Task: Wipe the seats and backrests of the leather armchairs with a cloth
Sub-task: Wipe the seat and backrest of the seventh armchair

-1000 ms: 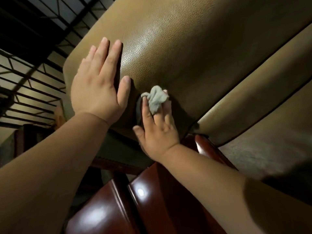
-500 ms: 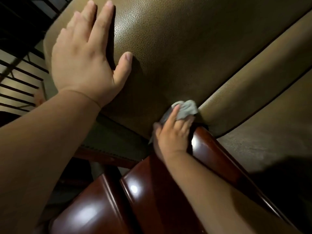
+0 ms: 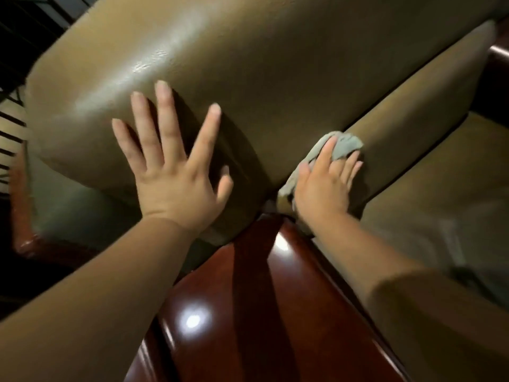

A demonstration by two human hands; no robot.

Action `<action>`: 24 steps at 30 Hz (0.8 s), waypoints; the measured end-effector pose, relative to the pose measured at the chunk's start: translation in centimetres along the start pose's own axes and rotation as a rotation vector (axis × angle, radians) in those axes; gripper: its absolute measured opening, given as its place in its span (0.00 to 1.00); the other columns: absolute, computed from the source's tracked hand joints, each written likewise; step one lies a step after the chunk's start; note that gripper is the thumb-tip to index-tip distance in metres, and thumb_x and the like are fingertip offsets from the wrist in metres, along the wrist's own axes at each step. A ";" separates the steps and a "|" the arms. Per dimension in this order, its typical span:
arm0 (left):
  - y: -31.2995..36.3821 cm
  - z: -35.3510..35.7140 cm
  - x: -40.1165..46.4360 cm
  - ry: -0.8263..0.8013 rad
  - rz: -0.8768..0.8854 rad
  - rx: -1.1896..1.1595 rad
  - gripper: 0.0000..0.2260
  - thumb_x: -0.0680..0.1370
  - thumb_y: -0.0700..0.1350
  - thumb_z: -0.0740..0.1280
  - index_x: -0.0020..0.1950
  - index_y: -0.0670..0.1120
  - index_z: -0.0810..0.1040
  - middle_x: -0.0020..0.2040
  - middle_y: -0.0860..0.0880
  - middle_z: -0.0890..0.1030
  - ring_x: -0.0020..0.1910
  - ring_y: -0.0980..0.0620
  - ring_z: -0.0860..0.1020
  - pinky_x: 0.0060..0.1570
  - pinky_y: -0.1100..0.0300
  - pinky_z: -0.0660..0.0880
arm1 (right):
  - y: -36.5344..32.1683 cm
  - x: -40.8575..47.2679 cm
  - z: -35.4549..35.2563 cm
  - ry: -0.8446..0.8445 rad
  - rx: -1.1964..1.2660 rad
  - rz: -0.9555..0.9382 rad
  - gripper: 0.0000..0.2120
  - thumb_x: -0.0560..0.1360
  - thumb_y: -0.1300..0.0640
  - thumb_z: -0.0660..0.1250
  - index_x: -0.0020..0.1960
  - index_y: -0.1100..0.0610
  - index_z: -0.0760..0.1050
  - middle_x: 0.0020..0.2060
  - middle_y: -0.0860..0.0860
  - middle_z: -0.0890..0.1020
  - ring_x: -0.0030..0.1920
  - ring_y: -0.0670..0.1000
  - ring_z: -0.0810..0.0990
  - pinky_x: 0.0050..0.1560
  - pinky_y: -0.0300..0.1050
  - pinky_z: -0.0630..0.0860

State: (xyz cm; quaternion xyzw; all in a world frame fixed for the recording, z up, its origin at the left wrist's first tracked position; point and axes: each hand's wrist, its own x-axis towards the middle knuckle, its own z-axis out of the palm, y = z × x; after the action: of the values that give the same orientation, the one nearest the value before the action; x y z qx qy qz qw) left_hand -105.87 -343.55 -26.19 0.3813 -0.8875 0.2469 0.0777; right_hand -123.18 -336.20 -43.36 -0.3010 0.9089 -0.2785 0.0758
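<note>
A: Small crumpled grey cloth [image 3: 343, 146] pressed against tan leather armchair backrest [image 3: 275, 67], low, near glossy red-brown wooden armrest [image 3: 248, 299].

B: Risks?

A: Likely bunching or slipping from under fingers; seam possibly missed.

B: Grip?

A: Right hand [image 3: 323, 186] nearly flat, fingers pinning cloth. Left hand [image 3: 176, 172] spread wide, bracing backrest, holding nothing.

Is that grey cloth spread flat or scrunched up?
Scrunched: the cloth bunches in folds under the right hand, which presses it against the leather.
</note>
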 end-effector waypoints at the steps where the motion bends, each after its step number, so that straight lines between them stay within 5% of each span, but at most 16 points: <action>1: 1.2 0.8 0.4 -0.011 0.090 0.002 0.39 0.75 0.59 0.67 0.85 0.56 0.59 0.86 0.37 0.47 0.83 0.30 0.46 0.78 0.33 0.36 | 1.4 3.1 -1.2 0.002 0.001 0.054 0.35 0.83 0.45 0.52 0.84 0.61 0.49 0.77 0.72 0.60 0.81 0.70 0.49 0.81 0.65 0.43; 5: 6.5 4.2 3.9 -0.079 0.440 0.081 0.36 0.77 0.57 0.68 0.84 0.53 0.63 0.87 0.44 0.51 0.85 0.40 0.49 0.80 0.41 0.33 | 5.0 7.2 -3.2 0.009 -0.020 -0.031 0.32 0.85 0.46 0.50 0.84 0.59 0.51 0.79 0.68 0.61 0.82 0.67 0.49 0.82 0.63 0.47; 8: 10.4 5.7 7.6 -0.076 0.577 0.104 0.33 0.80 0.56 0.64 0.85 0.52 0.62 0.86 0.44 0.55 0.85 0.40 0.53 0.82 0.40 0.38 | 5.7 2.6 -2.3 -0.096 -0.054 -0.253 0.35 0.81 0.44 0.55 0.83 0.61 0.57 0.76 0.71 0.64 0.80 0.70 0.57 0.81 0.64 0.52; 11: 14.2 6.7 11.7 -0.060 0.692 0.121 0.30 0.84 0.56 0.55 0.85 0.50 0.60 0.86 0.44 0.55 0.85 0.41 0.53 0.83 0.41 0.40 | 7.8 5.2 -3.1 -0.144 -0.102 -0.322 0.35 0.80 0.43 0.58 0.82 0.59 0.59 0.77 0.70 0.64 0.81 0.70 0.54 0.81 0.64 0.49; 18: 22.6 9.1 17.0 -0.078 0.786 0.061 0.30 0.86 0.57 0.51 0.84 0.41 0.58 0.85 0.40 0.55 0.85 0.39 0.51 0.83 0.42 0.41 | 13.4 22.5 -7.1 0.099 0.044 0.072 0.30 0.85 0.44 0.47 0.84 0.53 0.50 0.83 0.61 0.54 0.83 0.60 0.39 0.82 0.62 0.44; 24: 28.6 11.5 17.3 -0.147 0.772 -0.107 0.38 0.85 0.66 0.50 0.84 0.38 0.55 0.84 0.37 0.55 0.85 0.38 0.51 0.83 0.44 0.47 | 19.0 20.0 -6.9 -0.047 0.092 -0.187 0.30 0.84 0.44 0.44 0.85 0.48 0.44 0.83 0.59 0.53 0.82 0.59 0.35 0.81 0.62 0.39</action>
State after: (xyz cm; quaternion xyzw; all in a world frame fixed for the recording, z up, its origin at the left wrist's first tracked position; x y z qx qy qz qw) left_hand -137.76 -343.53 -41.34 0.0317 -0.9803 0.1836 -0.0649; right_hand -151.02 -332.22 -47.44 -0.3869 0.8612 -0.3186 0.0844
